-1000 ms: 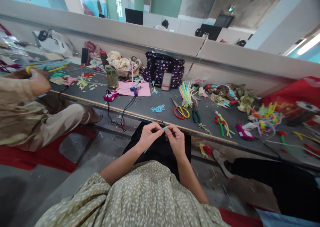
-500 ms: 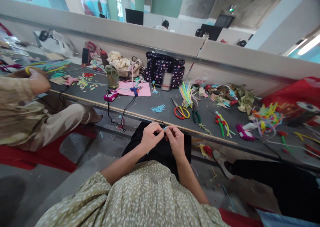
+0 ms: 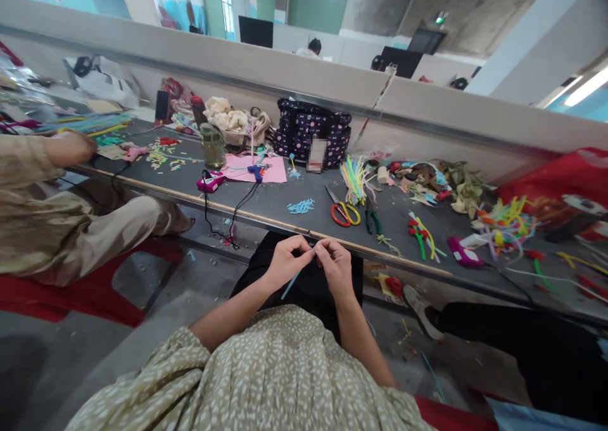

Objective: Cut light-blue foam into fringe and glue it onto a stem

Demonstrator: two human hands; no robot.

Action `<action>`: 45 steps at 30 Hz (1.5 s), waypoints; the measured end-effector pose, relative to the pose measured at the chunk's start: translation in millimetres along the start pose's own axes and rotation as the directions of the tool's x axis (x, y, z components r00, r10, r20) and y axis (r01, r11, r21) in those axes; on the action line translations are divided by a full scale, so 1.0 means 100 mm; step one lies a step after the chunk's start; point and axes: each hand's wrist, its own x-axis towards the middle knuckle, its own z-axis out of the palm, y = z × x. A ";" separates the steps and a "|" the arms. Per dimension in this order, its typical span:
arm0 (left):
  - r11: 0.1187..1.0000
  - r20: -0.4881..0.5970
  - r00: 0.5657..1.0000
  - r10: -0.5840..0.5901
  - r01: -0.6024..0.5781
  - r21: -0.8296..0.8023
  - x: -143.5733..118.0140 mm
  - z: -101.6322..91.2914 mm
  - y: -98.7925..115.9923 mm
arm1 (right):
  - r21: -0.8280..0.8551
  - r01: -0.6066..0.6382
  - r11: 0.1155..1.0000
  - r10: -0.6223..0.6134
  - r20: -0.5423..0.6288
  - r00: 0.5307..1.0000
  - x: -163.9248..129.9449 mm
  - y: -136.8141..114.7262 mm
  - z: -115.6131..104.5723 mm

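Observation:
Over my lap, just off the table's front edge, my left hand (image 3: pixel 289 261) and my right hand (image 3: pixel 335 267) meet fingertip to fingertip in a pinch. A light blue pipe cleaner (image 3: pixel 290 286) hangs down slantwise from beneath my left hand. Its upper end is hidden between the fingers of both hands. Beyond them on the dark table lies a small heap of short blue pieces (image 3: pixel 301 206). To its right rest scissors (image 3: pixel 342 210) with one red and one yellow handle, and green-handled pliers (image 3: pixel 373 218).
A blue glue gun (image 3: pixel 257 172) lies on pink paper (image 3: pixel 278 168), its cord drooping over the edge. Pastel pipe cleaners (image 3: pixel 355 180), a dotted bag (image 3: pixel 311 130) and a green bottle (image 3: pixel 213 147) stand farther back. A co-worker's arm (image 3: pixel 66 149) is at left; another person's leg (image 3: pixel 498 329) at right.
The blue pipe cleaner's tail now shows below my left hand, while its bit at the fingertips is covered. My hands barely shift. The co-worker's arm at left has moved left.

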 end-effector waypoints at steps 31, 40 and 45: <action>0.991 -0.090 0.996 -0.017 0.029 0.131 0.03 0.00 -0.12 | 0.068 -0.109 0.992 0.110 -0.001 0.994 0.06 0.18 0.06; 0.742 0.275 0.857 -0.436 0.515 -0.428 0.09 -0.08 -0.17 | 0.178 -0.114 0.977 0.112 0.023 0.994 0.11 0.17 -0.01; 0.432 0.482 0.675 -0.558 0.733 -0.526 0.12 -0.11 -0.20 | 0.207 -0.146 0.967 0.135 0.067 0.989 0.12 0.16 -0.02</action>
